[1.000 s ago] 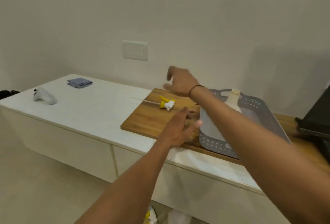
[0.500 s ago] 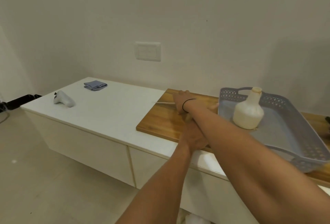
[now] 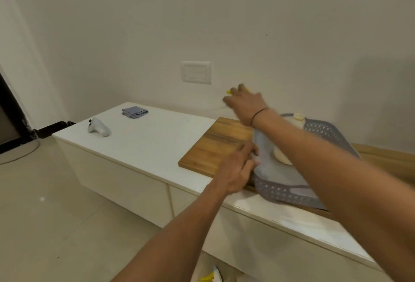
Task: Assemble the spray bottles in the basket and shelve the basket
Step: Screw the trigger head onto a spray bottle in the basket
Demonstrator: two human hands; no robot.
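A long white counter stands by the wall, and a wooden board lies on it. Far from the board, toward the counter's other end, lie a folded blue cloth and a small white controller, well apart from the hands. A white wall switch sits on the wall above the board. The grey basket with little holes in its sides rests partly on the board and is tipped toward the person. Inside the basket stands one cream bottle with no top on it; the right arm crosses in front and hides most of it, so only its neck and its round bottom show. The right hand is up in the air above the far edge of the board, closed around the yellow spray top. Only small yellow bits peek out past the fingers, and the picture is blurry there. The spray top is well apart from the bottle, up and to the side of it. The left hand is on the board, with loose, spread fingers touching the near side wall of the basket; it is not gripping anything. On the floor below the counter, something yellow and white pokes out, too cut off to tell what it is.
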